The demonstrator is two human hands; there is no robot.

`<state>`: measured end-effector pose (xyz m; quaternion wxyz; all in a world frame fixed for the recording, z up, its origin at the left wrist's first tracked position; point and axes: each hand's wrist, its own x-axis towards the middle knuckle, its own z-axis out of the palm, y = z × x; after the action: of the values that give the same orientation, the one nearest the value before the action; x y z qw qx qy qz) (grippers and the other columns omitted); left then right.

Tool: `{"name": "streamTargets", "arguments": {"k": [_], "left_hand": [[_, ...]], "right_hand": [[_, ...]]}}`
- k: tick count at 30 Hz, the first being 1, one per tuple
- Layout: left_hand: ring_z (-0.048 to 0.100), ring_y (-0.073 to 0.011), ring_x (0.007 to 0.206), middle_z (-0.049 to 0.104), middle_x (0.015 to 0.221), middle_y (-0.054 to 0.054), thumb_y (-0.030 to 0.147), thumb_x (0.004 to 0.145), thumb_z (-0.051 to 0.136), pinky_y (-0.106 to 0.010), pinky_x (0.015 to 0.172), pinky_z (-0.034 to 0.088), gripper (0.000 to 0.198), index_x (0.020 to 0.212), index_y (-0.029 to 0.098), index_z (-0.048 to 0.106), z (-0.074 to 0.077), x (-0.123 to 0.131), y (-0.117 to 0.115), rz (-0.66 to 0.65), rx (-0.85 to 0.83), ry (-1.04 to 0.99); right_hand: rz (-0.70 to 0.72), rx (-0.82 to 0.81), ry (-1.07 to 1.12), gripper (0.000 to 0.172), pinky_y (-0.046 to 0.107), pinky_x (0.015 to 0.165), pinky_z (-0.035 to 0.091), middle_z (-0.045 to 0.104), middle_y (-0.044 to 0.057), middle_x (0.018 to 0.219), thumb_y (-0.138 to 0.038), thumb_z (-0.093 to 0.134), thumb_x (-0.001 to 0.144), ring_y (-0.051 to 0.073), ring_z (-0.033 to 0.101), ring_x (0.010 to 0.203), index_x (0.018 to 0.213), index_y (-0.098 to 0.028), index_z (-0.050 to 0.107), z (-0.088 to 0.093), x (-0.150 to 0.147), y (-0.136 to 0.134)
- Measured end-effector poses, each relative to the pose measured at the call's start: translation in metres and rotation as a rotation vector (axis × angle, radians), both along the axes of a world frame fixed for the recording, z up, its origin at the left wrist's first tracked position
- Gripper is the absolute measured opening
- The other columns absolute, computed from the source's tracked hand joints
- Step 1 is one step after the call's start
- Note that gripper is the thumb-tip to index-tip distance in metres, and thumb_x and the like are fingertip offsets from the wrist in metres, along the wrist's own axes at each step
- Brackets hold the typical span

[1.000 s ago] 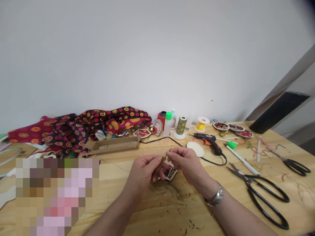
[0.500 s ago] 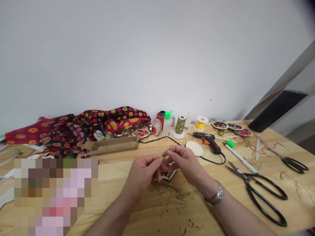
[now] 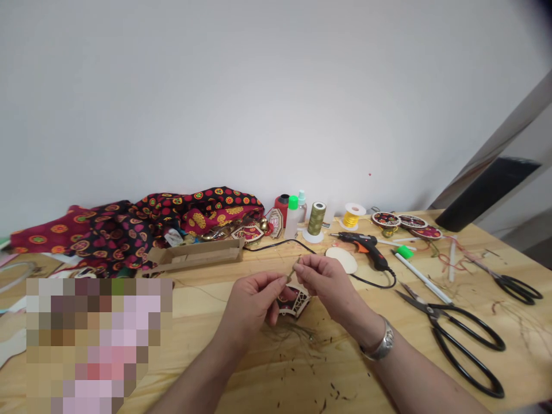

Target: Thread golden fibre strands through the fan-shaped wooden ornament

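Note:
My left hand [image 3: 252,302] and my right hand [image 3: 325,282] meet over the middle of the wooden table [image 3: 215,356]. Both are closed in a pinch on a thin olive cord [image 3: 294,269] that runs between them. Under the fingers hangs a small wooden lattice ornament with red patterned cloth [image 3: 294,302], its lower edge near the tabletop. A loose tuft of olive threads [image 3: 287,330] lies on the table just below it. A silver bracelet is on my right wrist.
Large black scissors [image 3: 457,333] lie to the right, smaller scissors [image 3: 513,284] farther right. A glue gun [image 3: 366,247] with cord, a white pen, thread spools [image 3: 317,218], glue bottles and round ornaments stand behind. Patterned red-black fabric [image 3: 129,227] and a cardboard box [image 3: 198,256] are at the back left.
The hands have stayed together, shifting slightly; the ornament now hangs more in view beneath the fingers, and the cord end sticks up between the two pinches.

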<state>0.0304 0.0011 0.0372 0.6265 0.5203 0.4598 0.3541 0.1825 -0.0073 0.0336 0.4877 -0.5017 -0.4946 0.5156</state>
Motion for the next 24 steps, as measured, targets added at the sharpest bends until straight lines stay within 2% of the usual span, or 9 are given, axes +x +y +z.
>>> {"name": "streamTargets", "arguments": {"k": [7,24], "left_hand": [[0.040,-0.0023,0.032,0.069,0.067,-0.007,0.035,0.073,0.059,-0.016,0.035,0.026,0.024,0.075,0.011,0.064,0.0007,0.0004,-0.0001,0.041,0.016,-0.028],[0.037,0.0001,0.032,0.069,0.067,-0.007,0.028,0.073,0.060,-0.015,0.036,0.023,0.017,0.074,0.011,0.062,0.0010,-0.0010,0.0016,0.026,-0.043,-0.181]], "right_hand": [[-0.017,-0.005,-0.005,0.026,0.020,0.043,0.022,0.039,-0.005,0.051,-0.031,0.053,0.077,0.006,0.029,0.045,0.058,-0.015,0.047,0.0003,0.0004,-0.0005],[-0.027,-0.013,0.004,0.023,0.020,0.043,0.023,0.040,-0.005,0.052,-0.031,0.054,0.076,0.006,0.030,0.046,0.060,-0.015,0.048,0.0016,-0.0010,-0.0012]]}}
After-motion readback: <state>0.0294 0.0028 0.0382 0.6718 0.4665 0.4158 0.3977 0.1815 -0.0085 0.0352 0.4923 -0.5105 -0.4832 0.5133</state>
